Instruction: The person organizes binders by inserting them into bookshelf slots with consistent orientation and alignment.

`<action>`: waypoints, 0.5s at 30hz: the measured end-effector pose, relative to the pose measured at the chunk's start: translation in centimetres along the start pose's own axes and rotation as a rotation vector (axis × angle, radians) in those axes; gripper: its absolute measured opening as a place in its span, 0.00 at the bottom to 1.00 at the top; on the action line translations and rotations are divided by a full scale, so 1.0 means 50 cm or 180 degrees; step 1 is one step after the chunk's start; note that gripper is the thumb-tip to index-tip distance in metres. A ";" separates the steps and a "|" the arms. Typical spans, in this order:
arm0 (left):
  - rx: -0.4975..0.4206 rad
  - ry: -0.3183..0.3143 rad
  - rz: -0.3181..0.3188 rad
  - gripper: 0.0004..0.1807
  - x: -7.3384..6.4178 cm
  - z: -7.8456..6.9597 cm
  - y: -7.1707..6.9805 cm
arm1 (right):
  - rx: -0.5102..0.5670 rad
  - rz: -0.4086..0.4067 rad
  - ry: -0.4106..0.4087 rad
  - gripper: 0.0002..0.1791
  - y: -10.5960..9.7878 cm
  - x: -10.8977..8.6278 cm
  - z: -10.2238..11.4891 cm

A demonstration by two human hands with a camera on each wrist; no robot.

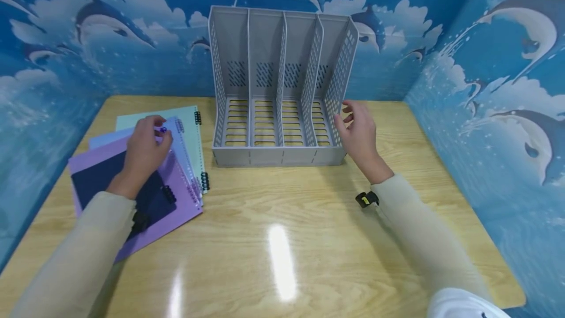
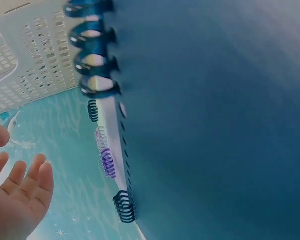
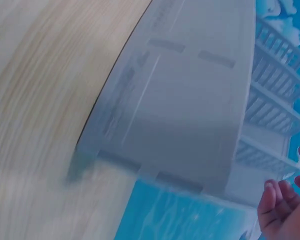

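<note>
A grey four-slot file rack (image 1: 282, 157) stands upright at the back of the table. My right hand (image 1: 359, 131) is at the rack's right side wall, fingers bent loosely with nothing gripped. In the right wrist view its fingertips (image 3: 271, 205) appear beside the rack's end. To the left lies a stack of spiral notebooks: pale green (image 1: 187, 126), light blue (image 1: 103, 140), purple (image 1: 178, 220), and a smaller dark navy one (image 1: 99, 180) on top. Over this stack hovers my left hand (image 1: 145, 144), its bent fingers empty in the left wrist view, near a purple coil (image 1: 163, 130).
The wooden table (image 1: 247, 259) meets dolphin-printed walls (image 1: 154, 72) at the back and sides. A black strap with a yellow mark (image 1: 365, 200) hangs by the right wrist. Something white (image 1: 463, 303) shows at the lower right edge.
</note>
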State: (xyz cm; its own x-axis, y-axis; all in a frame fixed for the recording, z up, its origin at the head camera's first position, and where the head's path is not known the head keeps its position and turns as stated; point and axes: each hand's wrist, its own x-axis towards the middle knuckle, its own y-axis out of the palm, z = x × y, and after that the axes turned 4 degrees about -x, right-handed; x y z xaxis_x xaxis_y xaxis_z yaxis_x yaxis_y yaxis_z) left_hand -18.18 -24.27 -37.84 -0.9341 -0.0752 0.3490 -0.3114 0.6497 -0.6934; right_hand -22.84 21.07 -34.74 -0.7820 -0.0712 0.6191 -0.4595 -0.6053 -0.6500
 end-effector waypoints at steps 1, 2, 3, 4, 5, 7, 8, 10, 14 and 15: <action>-0.0062 -0.0022 -0.0049 0.18 -0.001 0.000 0.001 | 0.0046 -0.0012 -0.0039 0.18 0.003 -0.001 0.009; -0.0114 -0.0036 -0.0107 0.17 -0.002 0.001 0.003 | 0.0086 -0.0029 -0.0087 0.17 0.006 -0.002 0.017; -0.0152 -0.0030 -0.0168 0.16 -0.002 0.002 0.005 | 0.0148 -0.0042 -0.0125 0.17 0.008 -0.002 0.025; -0.0185 -0.0015 -0.0225 0.16 -0.003 0.002 0.005 | 0.0208 -0.0052 -0.0170 0.16 0.011 -0.002 0.033; -0.0194 -0.0003 -0.0268 0.15 -0.002 0.003 0.006 | 0.0244 -0.0057 -0.0209 0.16 0.013 -0.002 0.040; -0.0181 0.0038 -0.0332 0.15 -0.001 0.006 0.007 | 0.0338 -0.0061 -0.0282 0.16 0.018 -0.003 0.053; -0.0169 0.0040 -0.0333 0.16 0.000 0.005 0.006 | 0.0376 -0.0065 -0.0318 0.16 0.020 -0.004 0.059; -0.0155 0.0019 -0.0302 0.16 0.000 0.004 0.004 | 0.0431 -0.0062 -0.0377 0.17 0.024 -0.006 0.071; -0.0171 -0.0080 -0.0229 0.18 -0.001 0.001 -0.003 | 0.0540 -0.0058 -0.0445 0.17 0.033 -0.006 0.090; -0.0185 -0.0104 -0.0227 0.19 -0.001 0.001 -0.005 | 0.0574 -0.0062 -0.0456 0.17 0.034 -0.005 0.096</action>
State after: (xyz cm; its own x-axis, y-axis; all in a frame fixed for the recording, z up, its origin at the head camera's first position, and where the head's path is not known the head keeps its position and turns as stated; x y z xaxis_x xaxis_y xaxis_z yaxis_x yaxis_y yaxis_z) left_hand -18.07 -24.47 -37.74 -0.9154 -0.1468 0.3747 -0.3675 0.6846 -0.6295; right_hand -21.43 16.26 -33.90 -0.7002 -0.1620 0.6953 -0.3811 -0.7387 -0.5559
